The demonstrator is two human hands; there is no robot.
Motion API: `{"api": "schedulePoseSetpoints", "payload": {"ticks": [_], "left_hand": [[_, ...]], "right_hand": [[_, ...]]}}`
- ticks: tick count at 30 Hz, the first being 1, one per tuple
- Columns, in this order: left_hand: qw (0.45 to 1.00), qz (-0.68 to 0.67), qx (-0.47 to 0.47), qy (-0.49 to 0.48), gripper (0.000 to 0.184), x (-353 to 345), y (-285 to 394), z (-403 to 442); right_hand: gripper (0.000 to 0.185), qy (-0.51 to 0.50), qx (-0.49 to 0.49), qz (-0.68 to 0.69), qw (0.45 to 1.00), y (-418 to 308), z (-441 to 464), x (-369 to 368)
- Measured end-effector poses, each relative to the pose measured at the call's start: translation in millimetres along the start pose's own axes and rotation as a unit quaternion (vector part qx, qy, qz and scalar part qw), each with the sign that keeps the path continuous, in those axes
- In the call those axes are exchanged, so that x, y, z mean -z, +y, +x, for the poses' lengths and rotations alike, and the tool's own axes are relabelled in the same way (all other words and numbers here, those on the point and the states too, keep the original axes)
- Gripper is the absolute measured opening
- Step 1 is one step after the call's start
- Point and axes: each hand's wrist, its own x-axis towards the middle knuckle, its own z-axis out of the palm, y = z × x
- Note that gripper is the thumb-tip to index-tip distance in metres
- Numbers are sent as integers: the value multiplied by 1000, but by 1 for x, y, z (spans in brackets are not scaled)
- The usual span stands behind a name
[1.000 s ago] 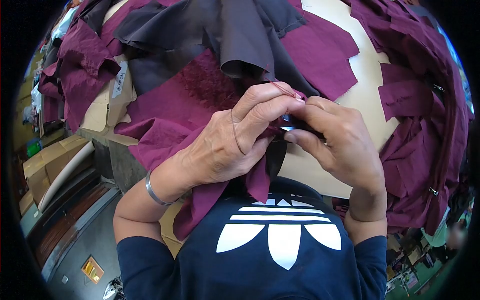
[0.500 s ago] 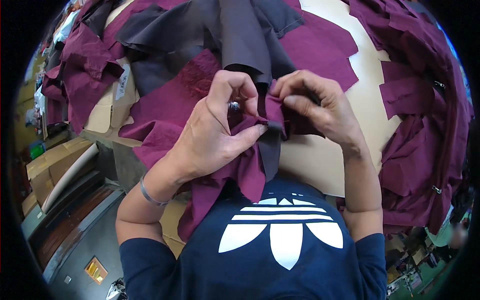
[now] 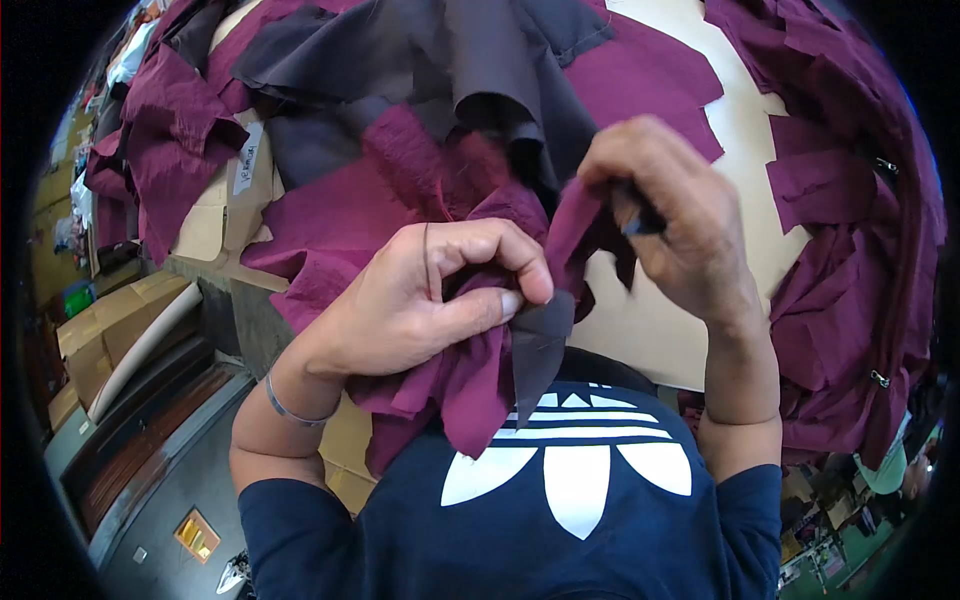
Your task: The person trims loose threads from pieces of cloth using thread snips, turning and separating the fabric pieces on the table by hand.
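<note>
My left hand (image 3: 425,300) pinches a bunched piece of maroon fabric (image 3: 475,405) between thumb and fingertips. A dark grey fabric flap (image 3: 542,340) hangs just beside those fingertips. My right hand (image 3: 675,210), slightly blurred, is closed on a raised edge of the same maroon fabric and pulls it up to the right. A small dark object (image 3: 640,215) shows in the right palm; I cannot make out its kind. Beyond the hands lies a larger dark grey fabric piece (image 3: 340,60), with a rolled fold pointing toward me.
More maroon pieces, some with a zipper (image 3: 880,378), are heaped along the right. A cardboard sheet (image 3: 650,325) lies beneath the fabric. At left are a labelled cardboard piece (image 3: 245,195) and a cardboard box (image 3: 130,320).
My left hand has lowered slightly, its fingers now curled closer together. The right hand has moved to the right, stretching the maroon edge away from the left. The bunched fabric has shifted.
</note>
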Motion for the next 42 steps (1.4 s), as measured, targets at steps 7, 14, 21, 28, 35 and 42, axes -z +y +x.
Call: {"api": "schedulePoseSetpoints", "payload": {"ticks": [7, 14, 21, 28, 35, 42], "left_hand": [[995, 21, 17, 92, 30, -6, 5, 8], [992, 58, 38, 107, 31, -11, 8, 8], [991, 90, -36, 90, 27, -1, -27, 8], [970, 198, -107, 97, 15, 4, -20, 8], [987, 107, -55, 107, 20, 4, -23, 12], [991, 27, 52, 119, 24, -5, 6, 15]], "right_hand": [[30, 42, 45, 50, 997, -16, -18, -23], [10, 57, 163, -118, 978, -29, -46, -51], [13, 22, 183, -114, 976, -30, -50, -52], [13, 25, -129, 216, 967, -16, -73, -48], [32, -7, -209, 115, 971, 23, -118, -63], [51, 60, -227, 148, 961, -28, -58, -19]]}}
